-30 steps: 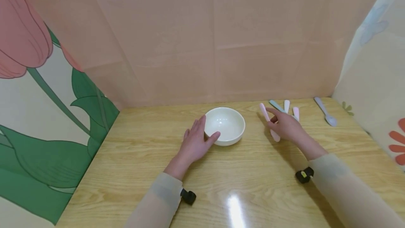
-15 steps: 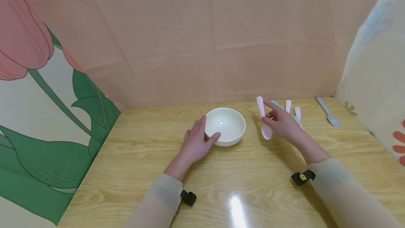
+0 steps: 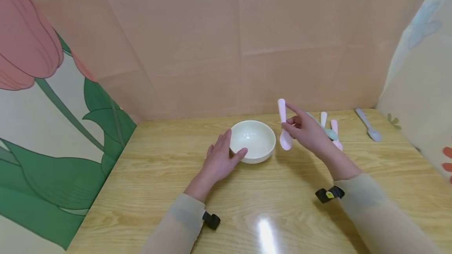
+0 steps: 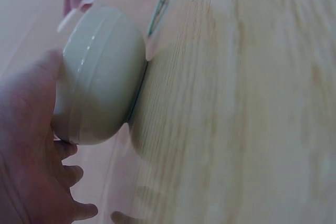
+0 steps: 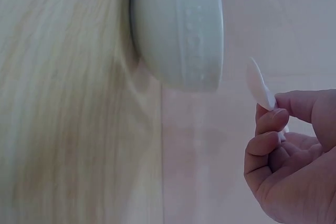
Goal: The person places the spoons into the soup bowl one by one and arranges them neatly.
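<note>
Left hand [image 3: 219,159] rests relaxed against the near-left side of the white bowl [image 3: 252,141], thumb touching its wall. Right hand [image 3: 306,131] pinches a pink spoon [image 3: 283,124] in the air just right of the bowl, other spoons [image 3: 330,131] lying behind on the table [image 3: 141,191].

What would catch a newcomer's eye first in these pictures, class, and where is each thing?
First, the right hand holding a pink spoon in the air just right of the white bowl at the middle of the wooden table. The left hand rests against the bowl's left side. More pastel spoons lie behind the right hand.
</note>
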Demonstrator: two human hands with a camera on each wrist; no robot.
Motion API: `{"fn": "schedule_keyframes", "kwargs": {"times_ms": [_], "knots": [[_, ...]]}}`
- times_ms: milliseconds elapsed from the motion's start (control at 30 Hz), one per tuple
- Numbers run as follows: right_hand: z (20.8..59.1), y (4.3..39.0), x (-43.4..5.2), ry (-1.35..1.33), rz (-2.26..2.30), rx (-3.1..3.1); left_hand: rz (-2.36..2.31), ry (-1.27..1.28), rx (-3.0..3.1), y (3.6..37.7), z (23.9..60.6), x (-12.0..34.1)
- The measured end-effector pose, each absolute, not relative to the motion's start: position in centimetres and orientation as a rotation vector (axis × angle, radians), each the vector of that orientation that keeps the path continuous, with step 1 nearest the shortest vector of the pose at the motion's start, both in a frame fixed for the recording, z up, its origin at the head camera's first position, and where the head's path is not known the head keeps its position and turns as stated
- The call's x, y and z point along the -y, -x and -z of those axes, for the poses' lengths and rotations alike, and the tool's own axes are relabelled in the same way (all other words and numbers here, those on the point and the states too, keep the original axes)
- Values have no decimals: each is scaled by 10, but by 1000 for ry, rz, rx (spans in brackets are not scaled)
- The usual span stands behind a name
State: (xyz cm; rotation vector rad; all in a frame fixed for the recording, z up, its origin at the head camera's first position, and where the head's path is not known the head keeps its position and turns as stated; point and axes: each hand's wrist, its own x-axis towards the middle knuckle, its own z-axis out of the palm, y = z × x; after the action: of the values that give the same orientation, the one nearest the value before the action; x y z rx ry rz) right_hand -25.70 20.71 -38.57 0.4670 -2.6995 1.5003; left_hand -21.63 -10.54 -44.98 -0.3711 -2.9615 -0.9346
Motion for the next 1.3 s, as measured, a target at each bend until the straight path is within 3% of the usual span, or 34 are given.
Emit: {"fn": "schedule_keyframes", "kwargs": {"times_ms": [533,1300], "knots": [[382,267,-163,-538,-1587,2586,947,379,2943,219,452,105],[411,275,-115,-647,-1297,2738,936,395,2953,217,451,105]]}}
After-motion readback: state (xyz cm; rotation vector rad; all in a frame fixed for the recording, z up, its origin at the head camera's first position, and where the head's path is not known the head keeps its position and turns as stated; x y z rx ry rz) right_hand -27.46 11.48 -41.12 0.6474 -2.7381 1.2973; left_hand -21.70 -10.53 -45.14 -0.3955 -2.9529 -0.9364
